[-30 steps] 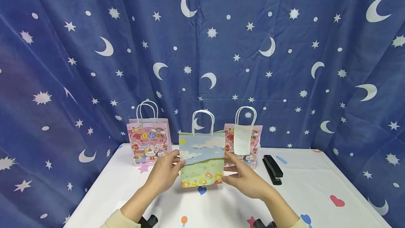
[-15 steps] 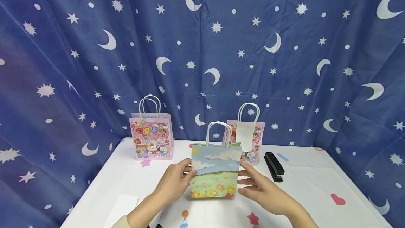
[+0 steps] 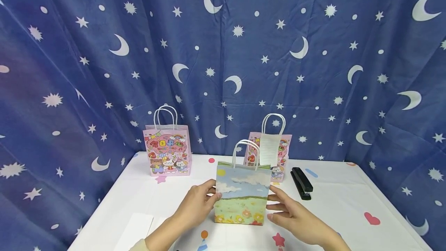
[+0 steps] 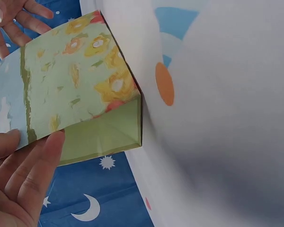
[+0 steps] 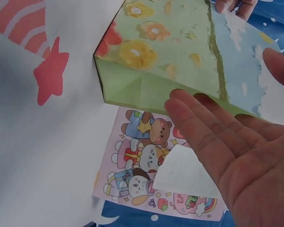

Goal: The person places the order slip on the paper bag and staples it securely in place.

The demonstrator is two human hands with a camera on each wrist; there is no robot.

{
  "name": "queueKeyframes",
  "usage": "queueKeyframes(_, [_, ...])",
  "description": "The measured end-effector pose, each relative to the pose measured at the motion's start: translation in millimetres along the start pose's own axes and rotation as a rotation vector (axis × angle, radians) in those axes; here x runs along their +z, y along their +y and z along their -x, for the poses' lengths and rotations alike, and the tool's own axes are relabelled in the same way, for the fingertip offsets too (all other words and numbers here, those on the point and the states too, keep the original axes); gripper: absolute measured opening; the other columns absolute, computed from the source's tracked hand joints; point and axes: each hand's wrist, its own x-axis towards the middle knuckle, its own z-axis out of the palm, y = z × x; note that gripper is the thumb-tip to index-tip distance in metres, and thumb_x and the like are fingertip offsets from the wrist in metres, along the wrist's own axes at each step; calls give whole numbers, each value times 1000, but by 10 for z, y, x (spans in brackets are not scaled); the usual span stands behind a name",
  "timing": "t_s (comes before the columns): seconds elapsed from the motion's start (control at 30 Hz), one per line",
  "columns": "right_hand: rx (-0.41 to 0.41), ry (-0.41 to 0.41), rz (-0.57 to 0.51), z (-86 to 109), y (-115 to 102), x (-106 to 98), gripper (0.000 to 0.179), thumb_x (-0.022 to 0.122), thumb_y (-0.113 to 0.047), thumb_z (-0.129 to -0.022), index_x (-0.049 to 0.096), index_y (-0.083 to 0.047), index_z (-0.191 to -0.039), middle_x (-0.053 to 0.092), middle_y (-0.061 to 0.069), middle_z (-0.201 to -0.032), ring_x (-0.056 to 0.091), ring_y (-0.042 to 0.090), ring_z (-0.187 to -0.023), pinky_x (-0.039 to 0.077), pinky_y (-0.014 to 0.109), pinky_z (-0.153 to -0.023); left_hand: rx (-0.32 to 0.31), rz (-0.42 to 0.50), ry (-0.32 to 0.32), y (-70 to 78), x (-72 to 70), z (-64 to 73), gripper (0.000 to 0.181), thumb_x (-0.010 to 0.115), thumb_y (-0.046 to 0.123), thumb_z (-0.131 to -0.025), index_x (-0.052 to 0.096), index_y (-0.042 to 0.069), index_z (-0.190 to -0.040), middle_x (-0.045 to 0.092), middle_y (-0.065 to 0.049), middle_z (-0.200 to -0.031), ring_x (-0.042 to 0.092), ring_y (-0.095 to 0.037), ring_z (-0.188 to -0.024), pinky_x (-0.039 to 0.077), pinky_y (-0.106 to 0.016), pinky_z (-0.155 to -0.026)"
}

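A paper gift bag (image 3: pixel 242 200) with a painted sky, meadow and flowers stands upright on the white table, its twisted white handles up. At its left edge, my left hand (image 3: pixel 196 206) pinches it, thumb on the front and fingers along the green side panel (image 4: pixel 104 137). My right hand (image 3: pixel 296 216) lies along the bag's right side with fairly straight fingers (image 5: pixel 199 118) against it. The right thumb (image 5: pixel 279 66) is held off the front face.
Behind stand two pink cartoon bags, one at left (image 3: pixel 167 152) and one at right (image 3: pixel 283 162), the latter with a white slip (image 3: pixel 270 149). A black stapler (image 3: pixel 301 183) lies to the right. White paper (image 3: pixel 134 231) lies front left. A starry blue curtain (image 3: pixel 223 49) closes the back.
The flowered bag has come down and toward me, from in the air onto the table. My right thumb has come away from its front. The head view has shifted slightly.
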Motion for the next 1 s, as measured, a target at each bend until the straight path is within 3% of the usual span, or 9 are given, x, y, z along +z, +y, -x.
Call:
queueKeyframes(0.17, [-12,34,29,-38,0,-19,78,62,-24,-105,16,2,-162,47,29,-150,56,47,-133,51,13,-95,-23,47,4,-24,-41,-8,26,71,29,-99,66,10,-116,79,-9,-105,79,-18,-87,64,-30,-76])
queueKeyframes(0.33, [16,181,87,-117,-42,-61,70,68,-26,-102,31,-7,-158,55,17,-140,62,34,-122,55,22,-91,-68,27,119,-14,-134,-69,38,80,44,-90,66,17,-113,72,8,-91,72,-6,-81,56,-23,-73])
queueKeyframes(0.43, [11,293,113,-185,-82,-85,67,73,-28,-98,39,-14,-154,56,11,-136,59,28,-123,55,27,-92,-71,98,180,10,-185,-148,47,84,44,-86,62,19,-120,66,7,-97,70,-13,-92,56,-27,-78])
queueKeyframes(0.5, [-13,352,119,-241,-115,-95,69,76,-29,-95,41,-17,-153,55,10,-139,56,30,-126,55,29,-96,-62,181,187,25,-209,-212,56,86,41,-85,59,19,-129,66,1,-112,68,-21,-107,58,-34,-89])
queueKeyframes(0.63, [-64,401,74,-369,-174,-100,74,80,-25,-93,40,-18,-155,52,10,-148,54,31,-132,54,33,-103,-34,347,128,47,-217,-341,71,86,33,-86,50,19,-145,60,-3,-142,56,-29,-135,49,-50,-111])
queueKeyframes(0.73, [-78,388,-5,-471,-206,-85,75,79,-21,-93,39,-14,-156,53,16,-148,59,30,-127,56,31,-99,-6,437,60,60,-187,-423,72,84,29,-89,47,17,-150,57,-3,-148,52,-28,-141,43,-52,-118])
queueKeyframes(0.83, [-88,368,-92,-570,-222,-51,73,78,-17,-93,40,-10,-155,57,22,-141,66,27,-116,58,29,-91,11,512,5,65,-131,-481,67,82,27,-91,49,16,-149,62,-5,-143,59,-24,-134,45,-45,-117])
queueKeyframes(1.0, [-95,345,-177,-701,-221,15,60,77,-13,-94,49,-7,-147,55,21,-135,69,17,-104,59,30,-87,12,628,-38,68,-39,-521,50,81,22,-92,61,14,-137,72,-6,-122,71,-14,-105,58,-30,-94])
